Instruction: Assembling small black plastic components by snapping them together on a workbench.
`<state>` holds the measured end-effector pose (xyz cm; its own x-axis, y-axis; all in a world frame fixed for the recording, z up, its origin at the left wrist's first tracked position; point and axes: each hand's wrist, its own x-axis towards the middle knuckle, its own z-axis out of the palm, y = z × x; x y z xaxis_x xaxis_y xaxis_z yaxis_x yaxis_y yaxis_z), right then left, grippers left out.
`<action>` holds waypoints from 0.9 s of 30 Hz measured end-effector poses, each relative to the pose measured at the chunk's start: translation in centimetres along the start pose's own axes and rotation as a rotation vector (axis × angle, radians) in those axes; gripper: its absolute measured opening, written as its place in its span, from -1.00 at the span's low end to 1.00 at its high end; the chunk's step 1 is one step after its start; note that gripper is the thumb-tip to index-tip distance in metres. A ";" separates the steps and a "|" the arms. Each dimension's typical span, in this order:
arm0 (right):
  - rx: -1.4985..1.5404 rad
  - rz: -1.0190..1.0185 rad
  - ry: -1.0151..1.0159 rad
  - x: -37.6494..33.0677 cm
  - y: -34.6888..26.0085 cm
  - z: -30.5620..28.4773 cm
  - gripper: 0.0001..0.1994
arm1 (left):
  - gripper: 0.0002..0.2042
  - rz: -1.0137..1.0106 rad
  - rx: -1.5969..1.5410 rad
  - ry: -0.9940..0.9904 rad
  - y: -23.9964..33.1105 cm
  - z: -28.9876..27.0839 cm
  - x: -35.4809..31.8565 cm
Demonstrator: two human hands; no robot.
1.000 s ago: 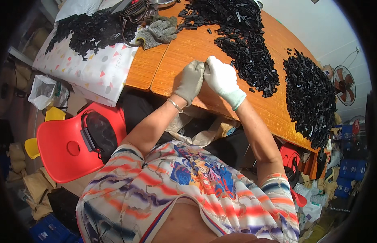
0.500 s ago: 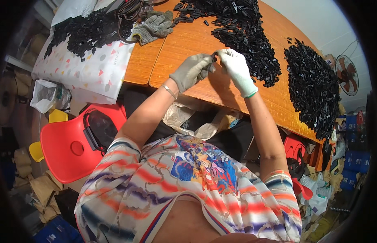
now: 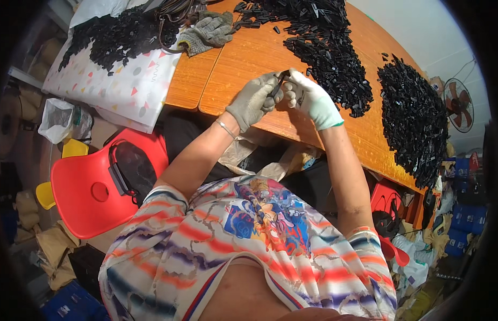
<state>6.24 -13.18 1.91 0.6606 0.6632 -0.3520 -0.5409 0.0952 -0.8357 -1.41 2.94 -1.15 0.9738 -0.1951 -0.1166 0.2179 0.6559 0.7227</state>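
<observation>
The small black piece [image 3: 282, 77] between the gloved left hand [image 3: 254, 100] and gloved right hand [image 3: 314, 99] is partly covered by fingers, its exact shape too small to tell. The top edge cuts off the far heap of black pieces [image 3: 328, 69]; the bottom edge crops the striped shirt [image 3: 206, 243] and a blue box [image 3: 72, 304].

The left hand [image 3: 253, 100] is gloved greyish beige, the right hand [image 3: 313, 98] white with a mint-green cuff [image 3: 329, 119]; the piece [image 3: 282, 77] between them is black. The desk [image 3: 239, 59] is orange-brown wood grain, the heap [image 3: 342, 85] at one o'clock black. At ten, white cloth [image 3: 130, 75] bears red triangles; at nine, the chair [image 3: 80, 179] is red.
</observation>
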 end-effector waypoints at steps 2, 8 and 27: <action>0.116 0.055 -0.054 -0.6 -1.2 0.3 -0.70 | -0.76 0.014 -0.002 0.003 0.4 0.1 0.1; -0.102 -0.133 0.062 -0.3 0.8 0.9 -0.83 | -0.76 0.039 0.025 0.000 0.1 0.6 -0.9; -1.285 -0.288 0.690 0.9 -0.1 -2.7 -0.74 | -0.76 0.167 1.674 -0.004 3.5 0.8 -6.8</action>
<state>8.26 -14.57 0.55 0.9717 0.2263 0.0677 0.2237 -0.7894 -0.5717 -7.30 5.96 2.69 0.9769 -0.2116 0.0304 -0.1865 -0.7741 0.6050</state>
